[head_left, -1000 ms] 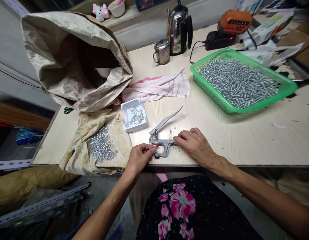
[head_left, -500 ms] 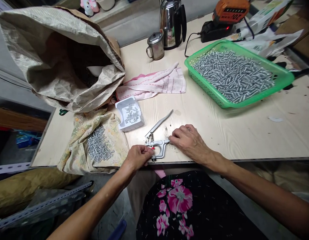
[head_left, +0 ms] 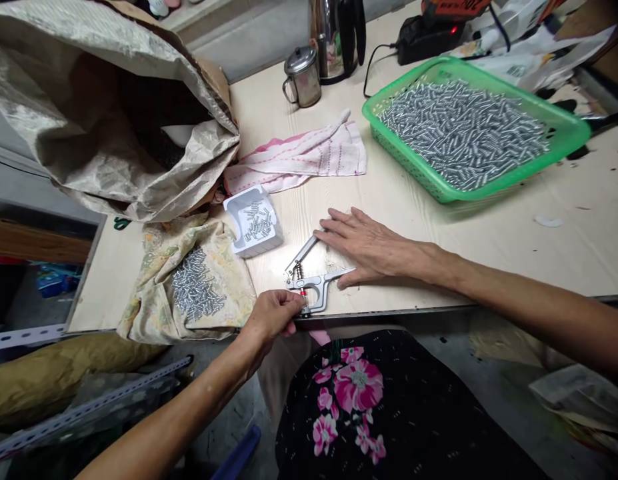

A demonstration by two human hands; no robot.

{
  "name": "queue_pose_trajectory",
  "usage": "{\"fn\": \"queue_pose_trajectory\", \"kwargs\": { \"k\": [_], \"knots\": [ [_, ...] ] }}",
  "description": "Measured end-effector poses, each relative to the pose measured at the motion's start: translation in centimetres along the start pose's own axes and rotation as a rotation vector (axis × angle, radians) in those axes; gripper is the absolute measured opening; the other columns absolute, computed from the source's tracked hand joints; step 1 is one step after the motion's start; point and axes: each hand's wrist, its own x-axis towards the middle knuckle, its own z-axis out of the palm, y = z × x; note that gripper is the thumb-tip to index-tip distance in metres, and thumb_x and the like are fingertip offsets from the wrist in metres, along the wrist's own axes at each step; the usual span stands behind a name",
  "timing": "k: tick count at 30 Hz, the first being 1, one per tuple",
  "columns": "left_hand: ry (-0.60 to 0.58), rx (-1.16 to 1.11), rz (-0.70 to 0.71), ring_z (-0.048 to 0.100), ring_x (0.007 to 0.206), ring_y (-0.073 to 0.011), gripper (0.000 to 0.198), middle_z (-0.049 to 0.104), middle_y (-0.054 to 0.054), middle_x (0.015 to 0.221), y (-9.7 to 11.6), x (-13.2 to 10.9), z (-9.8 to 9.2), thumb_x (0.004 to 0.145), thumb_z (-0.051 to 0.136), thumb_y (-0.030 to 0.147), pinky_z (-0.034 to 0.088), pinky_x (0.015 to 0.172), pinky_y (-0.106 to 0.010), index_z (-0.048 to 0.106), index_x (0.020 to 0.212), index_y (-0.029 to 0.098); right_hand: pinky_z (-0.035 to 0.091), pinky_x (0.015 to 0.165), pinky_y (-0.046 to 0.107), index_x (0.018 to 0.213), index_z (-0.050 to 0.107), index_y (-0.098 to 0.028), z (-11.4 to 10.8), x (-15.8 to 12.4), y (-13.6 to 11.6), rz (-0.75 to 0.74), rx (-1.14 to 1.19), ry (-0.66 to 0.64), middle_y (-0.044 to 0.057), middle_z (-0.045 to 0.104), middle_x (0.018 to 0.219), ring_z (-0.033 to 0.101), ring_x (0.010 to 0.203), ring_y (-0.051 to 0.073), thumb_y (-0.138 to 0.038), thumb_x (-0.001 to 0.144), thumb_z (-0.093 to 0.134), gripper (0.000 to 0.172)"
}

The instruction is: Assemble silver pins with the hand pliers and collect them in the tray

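A pair of grey metal snap-fastener pliers (head_left: 319,287) lies at the table's front edge, its handles spread and a spring and a red part between its jaws. My left hand (head_left: 276,311) pinches at the jaw end; whatever its fingertips hold is too small to make out. Over the handle ends my right hand (head_left: 371,247) is open, fingers stretched, covering the tip of the upper handle, with the thumb at the lower one. Left of the pliers, a white plastic box (head_left: 259,248) contains several small silver metal pieces (head_left: 257,221).
More thin silver pieces (head_left: 195,287) lie heaped on a floral cloth (head_left: 233,280). A green basket (head_left: 441,193) full of silver pieces stands at right. Behind are a pink-white towel (head_left: 333,157), a metal cup (head_left: 306,83) and a kettle (head_left: 333,40). A large open sack (head_left: 189,180) stands at left.
My right hand has spread its fingers and moved up from the lower handle over the upper handle. My left hand stays at the jaws. The view has shifted slightly.
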Motion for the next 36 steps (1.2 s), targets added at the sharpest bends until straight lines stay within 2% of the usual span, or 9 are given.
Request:
{"fn": "queue_pose_trajectory", "kwargs": {
  "k": [6,10,16,18,22,25,29,33,36],
  "knots": [
    [0.009,-0.005,-0.019,0.042,0.032,-0.0054,0.016,0.051,0.006,0.044,0.2,-0.3,0.2,0.073,0.075,0.025,0.031,0.034,-0.017,0.066,0.070,0.012,0.039,0.099,0.052,0.138,0.044,-0.011,-0.9,1.4,0.2,-0.009,-0.076,-0.014,0.018,0.056,0.128,0.049,0.117,0.036,-0.070,0.062,0.079,0.103],
    [0.018,-0.004,-0.029,0.041,0.032,-0.0059,0.016,0.050,0.007,0.042,0.5,-0.4,0.3,0.074,0.074,0.024,0.031,0.035,-0.017,0.065,0.070,0.012,0.041,0.084,0.042,0.115,0.058,-0.013,-1.7,1.6,-0.5,-0.022,-0.186,-0.072,0.013,0.061,0.109,0.052,0.099,0.029,-0.064,0.067,0.079,0.073],
    [-0.022,0.074,0.007,0.042,0.034,-0.0085,0.019,0.049,0.005,0.044,-0.4,-0.2,-0.2,0.081,0.069,0.030,0.033,0.039,-0.020,0.064,0.072,0.014,0.040,0.080,0.039,0.102,0.061,-0.013,-2.1,1.3,-1.0,-0.005,-0.214,-0.079,0.012,0.061,0.102,0.051,0.093,0.027,-0.060,0.071,0.078,0.058],
    [0.027,0.219,0.117,0.050,0.042,-0.0118,0.021,0.055,0.002,0.053,-0.9,-0.5,-0.3,0.085,0.065,0.034,0.039,0.044,-0.023,0.066,0.077,0.014,0.041,0.081,0.038,0.095,0.061,-0.014,-1.9,0.9,-1.0,-0.019,-0.178,-0.069,0.012,0.061,0.098,0.050,0.091,0.026,-0.055,0.075,0.076,0.049],
    [0.326,0.657,0.625,0.065,0.094,-0.0273,0.041,0.066,-0.013,0.105,-0.9,-1.4,0.8,0.088,0.064,0.039,0.054,0.078,-0.039,0.061,0.121,0.015,0.043,0.080,0.037,0.097,0.060,-0.013,-1.2,-0.6,-1.1,0.011,-0.021,-0.004,0.011,0.059,0.098,0.051,0.091,0.025,-0.044,0.078,0.074,0.039],
    [0.388,0.874,0.916,0.050,0.126,-0.0370,0.070,0.053,-0.021,0.136,0.4,-1.2,2.4,0.083,0.070,0.036,0.046,0.101,-0.052,0.040,0.143,0.013,0.045,0.082,0.038,0.105,0.058,-0.012,-1.2,-1.8,-1.6,0.004,0.053,0.106,0.013,0.058,0.101,0.050,0.095,0.025,-0.039,0.080,0.072,0.040],
    [0.317,1.029,1.026,0.052,0.123,-0.0346,0.077,0.054,-0.020,0.133,3.7,-0.8,3.1,0.083,0.066,0.025,0.044,0.103,-0.051,0.026,0.148,0.012,0.045,0.080,0.039,0.112,0.057,-0.009,-3.8,-2.0,-2.4,-0.086,-0.023,0.193,0.015,0.057,0.103,0.049,0.096,0.027,-0.041,0.089,0.062,0.040],
    [0.444,1.100,0.982,0.055,0.110,-0.0314,0.065,0.059,-0.017,0.118,7.7,-1.6,0.5,0.082,0.066,0.023,0.048,0.095,-0.044,0.038,0.139,0.008,0.042,0.081,0.040,0.118,0.055,-0.007,-8.0,0.7,-3.2,-0.103,-0.199,0.240,0.018,0.058,0.108,0.050,0.099,0.030,-0.040,0.094,0.057,0.041],
    [0.586,1.102,0.990,0.055,0.109,-0.0298,0.052,0.060,-0.015,0.116,10.4,-1.3,-2.4,0.081,0.068,0.022,0.047,0.093,-0.041,0.049,0.127,0.011,0.038,0.083,0.041,0.115,0.058,-0.008,-10.0,4.5,-3.8,-0.013,-0.347,0.274,0.018,0.060,0.106,0.052,0.095,0.029,-0.023,0.096,0.049,0.026]
  ]
}}
